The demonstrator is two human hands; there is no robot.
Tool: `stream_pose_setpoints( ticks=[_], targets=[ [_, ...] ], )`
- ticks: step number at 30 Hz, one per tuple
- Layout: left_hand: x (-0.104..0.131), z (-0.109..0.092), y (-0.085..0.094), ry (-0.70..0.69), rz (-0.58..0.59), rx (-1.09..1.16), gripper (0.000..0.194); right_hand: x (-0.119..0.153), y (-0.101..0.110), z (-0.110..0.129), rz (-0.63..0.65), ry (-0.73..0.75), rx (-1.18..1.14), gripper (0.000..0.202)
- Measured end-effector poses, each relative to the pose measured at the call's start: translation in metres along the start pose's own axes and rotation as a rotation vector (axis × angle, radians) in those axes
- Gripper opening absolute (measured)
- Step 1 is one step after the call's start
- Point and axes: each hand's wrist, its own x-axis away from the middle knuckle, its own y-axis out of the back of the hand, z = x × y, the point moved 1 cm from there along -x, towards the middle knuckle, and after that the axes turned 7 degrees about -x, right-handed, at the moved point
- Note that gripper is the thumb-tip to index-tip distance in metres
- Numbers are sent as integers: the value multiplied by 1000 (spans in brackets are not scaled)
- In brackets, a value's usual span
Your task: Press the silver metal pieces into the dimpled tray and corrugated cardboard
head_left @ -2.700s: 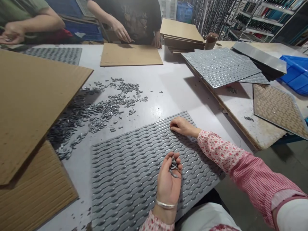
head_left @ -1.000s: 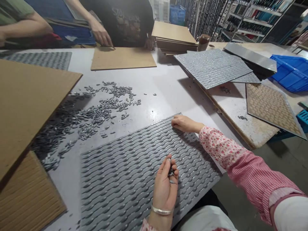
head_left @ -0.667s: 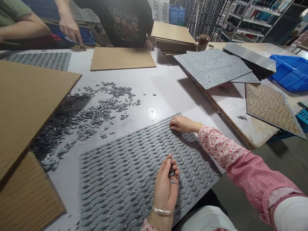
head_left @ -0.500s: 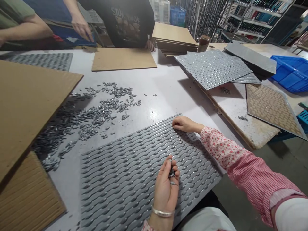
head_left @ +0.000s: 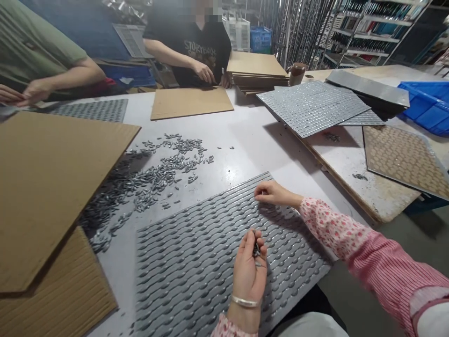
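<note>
A grey moulded tray (head_left: 189,262) with wavy rows of small oval hollows lies in front of me at the table's near edge. My left hand (head_left: 249,269), palm up and wearing a silver bangle, is cupped closed around several small grey oval pieces (head_left: 256,250) above the tray. Over the tray's far right part, my right hand (head_left: 275,193) points down with thumb and fingers pinched together. Whatever is between those fingertips is hidden. A large loose heap of the same oval pieces (head_left: 150,180) spreads across the table left of the tray.
Cardboard sheets (head_left: 63,173) jut in at left; another board (head_left: 192,103) lies across the table. More grey trays (head_left: 315,107) overhang a side table at right, near a blue crate (head_left: 426,105). Two co-workers stand opposite; one co-worker's hand (head_left: 205,72) is over the far board.
The view has shifted, so most things sit lower and further right. My hands keep nearly the same places over the tray. The co-worker in black has drawn an arm in towards the board.
</note>
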Motion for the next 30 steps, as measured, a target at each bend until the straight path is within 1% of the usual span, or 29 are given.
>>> stream_pose_setpoints(
  ticks=[2,4,5,7,10,12,15,16,17,18,20,24,27,30],
  targets=[
    [-1,-1,-1,-1,12,8,7,18,-7,14,119,38,-228,15],
    [-2,0,-3,-3,42,18,7,34,-15,26,218,84,-350,20],
    [-2,1,-4,-1,60,23,8,40,-19,31,235,107,-371,20],
    [-3,2,-6,11,90,20,9,48,-25,38,223,148,-367,18],
    [-2,1,-8,10,85,-20,11,47,-26,36,165,203,-283,14],
    [0,-1,-9,-6,72,-45,14,41,-18,25,46,174,-223,14],
    [4,-5,-10,-6,72,-73,22,28,3,-2,-266,-20,-97,12],
    [5,-6,-10,8,64,-84,23,23,9,-11,-345,-84,-22,11],
    [6,-6,-10,22,53,-93,22,19,14,-19,-388,-135,54,9],
    [7,-6,-9,39,42,-98,21,16,17,-26,-403,-170,123,9],
    [6,-5,-8,62,37,-89,18,11,18,-34,-376,-212,213,8],
    [4,-2,-6,42,70,-70,18,9,10,-35,-333,-227,346,12],
    [3,-2,-5,15,85,-81,19,9,6,-35,-354,-224,423,14],
    [2,-3,-5,-14,80,-78,19,10,7,-38,-389,-248,431,12]
  ],
)
